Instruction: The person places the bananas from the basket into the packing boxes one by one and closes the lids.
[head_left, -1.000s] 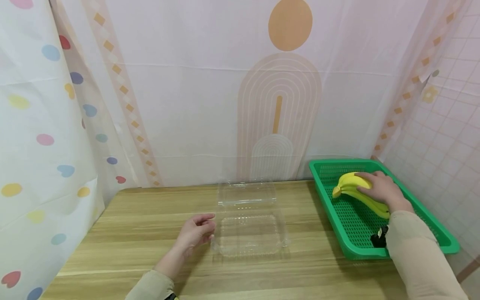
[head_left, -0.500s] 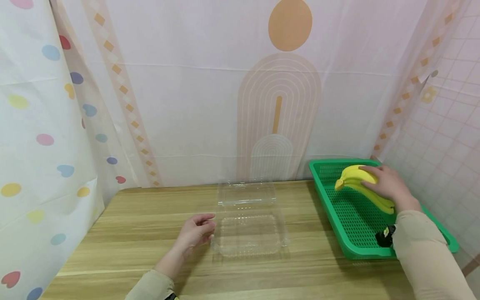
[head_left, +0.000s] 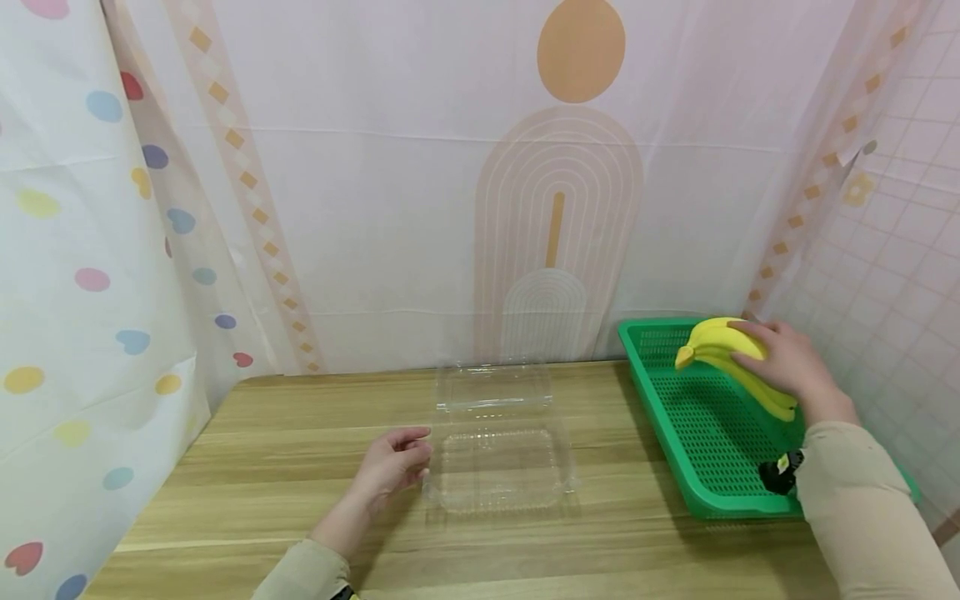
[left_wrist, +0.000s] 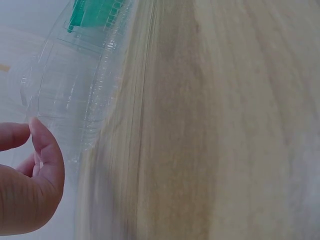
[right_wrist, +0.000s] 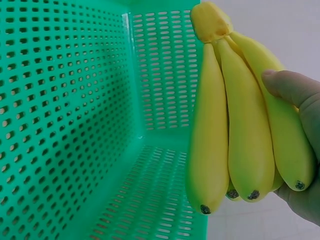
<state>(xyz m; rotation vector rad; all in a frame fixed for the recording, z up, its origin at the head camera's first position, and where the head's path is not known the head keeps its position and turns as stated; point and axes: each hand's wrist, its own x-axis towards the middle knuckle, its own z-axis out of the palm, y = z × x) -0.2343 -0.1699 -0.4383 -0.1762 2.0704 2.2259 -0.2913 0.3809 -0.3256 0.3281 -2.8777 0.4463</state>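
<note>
My right hand grips a bunch of yellow bananas from the right side, stem end to the left, raised above the green basket. In the right wrist view the thumb lies over the outer banana, and the other fingers are mostly hidden behind the bunch. On the table a clear plastic clamshell box lies with its lid folded back. Beside its left edge is my left hand, fingers loosely bent; whether the fingertips touch the box I cannot tell.
The green basket with slotted walls stands on the right of the wooden table. A printed curtain hangs behind the table, and a dotted curtain hangs on the left.
My right hand has lifted the bananas up from the basket floor and slightly to the right. The left hand and the clear box have stayed still.
</note>
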